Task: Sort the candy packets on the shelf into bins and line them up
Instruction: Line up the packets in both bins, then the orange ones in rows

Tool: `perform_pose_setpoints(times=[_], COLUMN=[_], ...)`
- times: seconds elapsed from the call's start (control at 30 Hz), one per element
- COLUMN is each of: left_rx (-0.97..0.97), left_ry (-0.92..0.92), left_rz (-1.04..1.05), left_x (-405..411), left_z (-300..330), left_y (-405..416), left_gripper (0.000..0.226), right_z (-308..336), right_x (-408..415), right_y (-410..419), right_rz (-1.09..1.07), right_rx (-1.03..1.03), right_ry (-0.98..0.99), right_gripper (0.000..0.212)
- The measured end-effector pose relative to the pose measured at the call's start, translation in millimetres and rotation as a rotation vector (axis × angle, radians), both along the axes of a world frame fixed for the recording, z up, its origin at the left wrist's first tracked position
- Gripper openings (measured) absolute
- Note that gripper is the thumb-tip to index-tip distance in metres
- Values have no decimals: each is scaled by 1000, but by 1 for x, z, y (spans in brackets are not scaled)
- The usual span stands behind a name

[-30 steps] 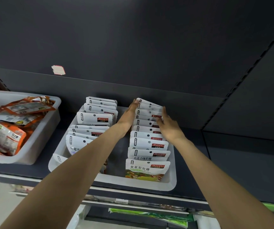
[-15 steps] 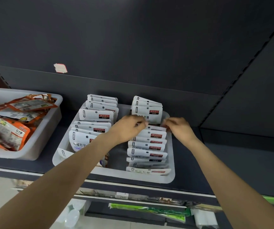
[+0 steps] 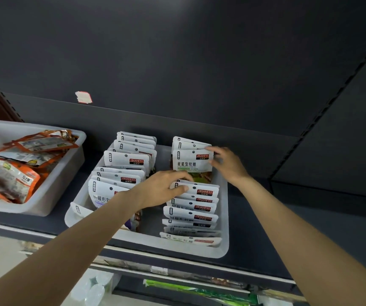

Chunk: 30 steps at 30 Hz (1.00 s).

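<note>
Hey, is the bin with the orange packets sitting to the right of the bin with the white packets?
No, the bin of orange packets sits left of the white-packet bin on the shelf.

A white bin (image 3: 223, 250) of candy packets (image 3: 192, 191) is reached into: packets are touched by the left hand (image 3: 162, 188) and, at one o'clock, the right hand (image 3: 226, 163).
</note>
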<state>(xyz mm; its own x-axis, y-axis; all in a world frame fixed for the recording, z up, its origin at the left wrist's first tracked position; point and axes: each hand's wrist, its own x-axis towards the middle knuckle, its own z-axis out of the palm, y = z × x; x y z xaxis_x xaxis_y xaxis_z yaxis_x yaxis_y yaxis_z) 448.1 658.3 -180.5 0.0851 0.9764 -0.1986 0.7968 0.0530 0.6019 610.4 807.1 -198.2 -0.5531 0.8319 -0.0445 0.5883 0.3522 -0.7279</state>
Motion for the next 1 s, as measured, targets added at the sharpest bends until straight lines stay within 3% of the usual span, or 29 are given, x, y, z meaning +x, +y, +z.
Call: perform_pose_setpoints(times=[0.13, 0.3, 0.43, 0.6, 0.83, 1.0], left_rx=[24, 18, -12, -23, -26, 17], left_ry=[42, 42, 8, -53, -60, -46], left_rz=[40, 46, 60, 62, 50, 100], left_x=[0, 3, -1, -2, -3, -3], left_z=[1, 5, 3, 3, 5, -1], left_y=[-1, 3, 5, 4, 6, 7], left_gripper=[34, 39, 40, 39, 40, 40], right_z=[-2, -4, 4, -8, 2, 4], right_x=[-4, 0, 10, 11, 1, 0], right_y=[4, 5, 2, -3, -9, -9], right_rz=[-57, -133, -292, -232, -162, -173], right_rx=[89, 237, 344, 186, 213, 178], right_ry=[61, 1, 136, -13, -86, -56], right_gripper=[13, 12, 15, 20, 26, 1])
